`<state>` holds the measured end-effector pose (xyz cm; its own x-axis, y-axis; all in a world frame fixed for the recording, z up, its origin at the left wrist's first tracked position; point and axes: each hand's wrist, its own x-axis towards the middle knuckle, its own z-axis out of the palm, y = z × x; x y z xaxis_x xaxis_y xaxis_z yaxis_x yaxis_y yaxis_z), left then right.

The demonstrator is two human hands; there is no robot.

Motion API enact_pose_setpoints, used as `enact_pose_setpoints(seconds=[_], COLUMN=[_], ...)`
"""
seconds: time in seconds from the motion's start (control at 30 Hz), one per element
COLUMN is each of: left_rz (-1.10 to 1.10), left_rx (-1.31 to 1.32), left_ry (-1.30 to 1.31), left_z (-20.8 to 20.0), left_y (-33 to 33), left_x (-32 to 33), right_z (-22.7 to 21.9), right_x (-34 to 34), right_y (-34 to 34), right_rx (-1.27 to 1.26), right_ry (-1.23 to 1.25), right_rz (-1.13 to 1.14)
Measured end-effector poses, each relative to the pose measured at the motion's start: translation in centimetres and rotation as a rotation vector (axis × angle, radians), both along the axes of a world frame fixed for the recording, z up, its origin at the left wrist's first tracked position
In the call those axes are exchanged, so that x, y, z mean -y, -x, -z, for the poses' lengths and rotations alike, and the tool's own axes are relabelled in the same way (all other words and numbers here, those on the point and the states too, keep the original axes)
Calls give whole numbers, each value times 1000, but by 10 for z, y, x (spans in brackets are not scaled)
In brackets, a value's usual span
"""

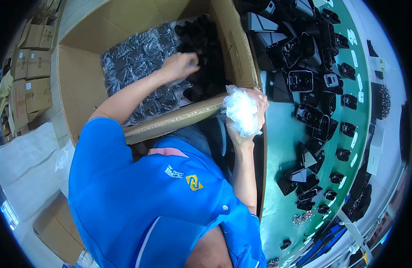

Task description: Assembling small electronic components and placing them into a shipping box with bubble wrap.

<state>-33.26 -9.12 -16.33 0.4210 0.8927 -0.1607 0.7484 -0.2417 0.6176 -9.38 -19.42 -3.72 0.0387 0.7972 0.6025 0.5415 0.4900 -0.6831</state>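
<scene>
Inside a large cardboard box point(80, 67), my left hand point(181, 67) hovers above a pile of loose black parts point(208, 44). Its fingers look curled but are smeared by motion, so whether they hold anything cannot be told. Beside that pile, rows of black pieces in clear plastic wrap point(139, 58) cover the left part of the box. At the box's near right corner, my right hand point(261, 105) is closed around a crumpled clear plastic bag point(241, 111), which bulges out on the hand's left side.
Right of the box runs a green-topped table point(279, 134). Black plastic housings point(300, 82) are heaped at its far end, and several small black units point(347, 102) line its right edge with white slips. Stacked cartons point(38, 64) stand at far left; another cardboard box point(58, 228) sits lower left.
</scene>
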Motion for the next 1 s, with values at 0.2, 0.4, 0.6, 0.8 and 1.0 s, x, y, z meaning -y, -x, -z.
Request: enact_pose_setpoints(seconds=[0.2,0.4,0.6,0.8,1.0], left_rz=[234,145,57,-540,-22], left_rx=[-443,-259,-7,606,-136], left_ry=[-67,-222,-196,308,-64], left_z=[20,50,75,-10,22], left_y=[14,11,8,-36,22], left_x=[51,56,44,6,-11], right_z=[0,4,2,2,-2], right_x=[0,0,2,3,-1], right_y=[1,-1,0,-2,-4], right_rx=[-13,-2,-1,-15,-13], right_ry=[-12,-17,-11,-4,-8], right_rz=[9,22,12,36,-4])
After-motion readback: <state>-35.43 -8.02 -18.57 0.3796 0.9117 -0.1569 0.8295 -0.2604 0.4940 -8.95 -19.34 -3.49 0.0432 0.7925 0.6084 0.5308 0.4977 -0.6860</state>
